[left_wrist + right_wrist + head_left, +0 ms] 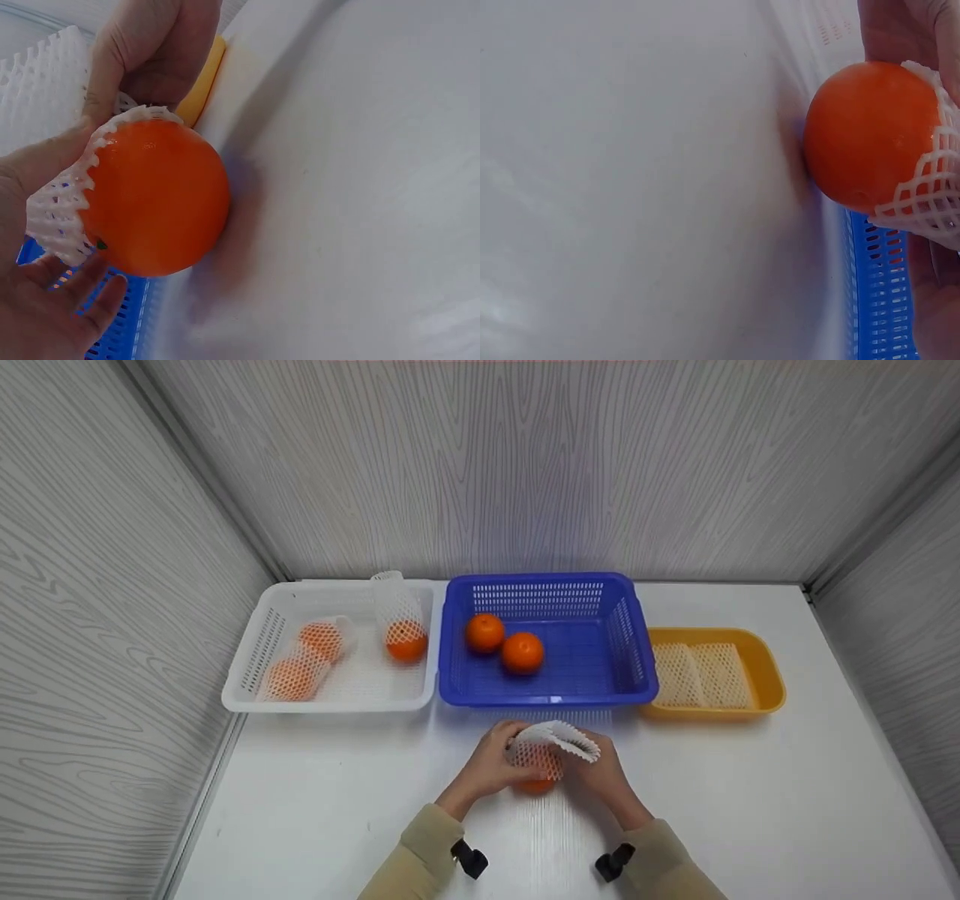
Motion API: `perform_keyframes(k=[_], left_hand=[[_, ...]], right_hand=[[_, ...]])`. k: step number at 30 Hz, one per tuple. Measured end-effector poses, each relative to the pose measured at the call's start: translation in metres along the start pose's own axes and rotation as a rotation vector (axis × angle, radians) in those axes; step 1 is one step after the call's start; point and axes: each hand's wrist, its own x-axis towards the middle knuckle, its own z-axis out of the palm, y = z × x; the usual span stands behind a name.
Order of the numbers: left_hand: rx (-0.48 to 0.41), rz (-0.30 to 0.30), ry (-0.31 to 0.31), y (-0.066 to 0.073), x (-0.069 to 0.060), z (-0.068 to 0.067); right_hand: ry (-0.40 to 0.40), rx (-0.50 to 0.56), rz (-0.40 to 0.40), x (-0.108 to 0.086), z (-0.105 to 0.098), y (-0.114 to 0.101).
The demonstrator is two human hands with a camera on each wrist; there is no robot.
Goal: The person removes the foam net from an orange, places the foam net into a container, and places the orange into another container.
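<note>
Nearest, the left hand (491,761) and right hand (600,772) hold between fingers and thumbs a foam net (536,751) partway over an orange (535,787), apparently mid-sleeving, which calls for easing it lower, before the blue basket (551,700).

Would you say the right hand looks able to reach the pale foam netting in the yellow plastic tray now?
Probably, once freed: the right hand is busy with the white foam sleeve on a round orange fruit, but only bare white tabletop seems to separate it from the netting in the open tray.
</note>
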Motion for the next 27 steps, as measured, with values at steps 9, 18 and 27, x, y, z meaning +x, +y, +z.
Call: perform_keyframes(k=[9, 18, 27], left_hand=[[0.020, -0.061, -0.151, -0.003, -0.001, 0.004], [0.113, -0.099, -0.185, 0.002, -0.001, 0.004], [0.154, -0.098, -0.174, 0.005, -0.002, 0.003]], right_hand=[[0.072, 0.098, 0.212, 0.002, -0.005, -0.008], [0.210, 0.144, 0.152, 0.011, -0.030, -0.015], [0.389, 0.098, 0.178, 0.026, -0.089, -0.015]])
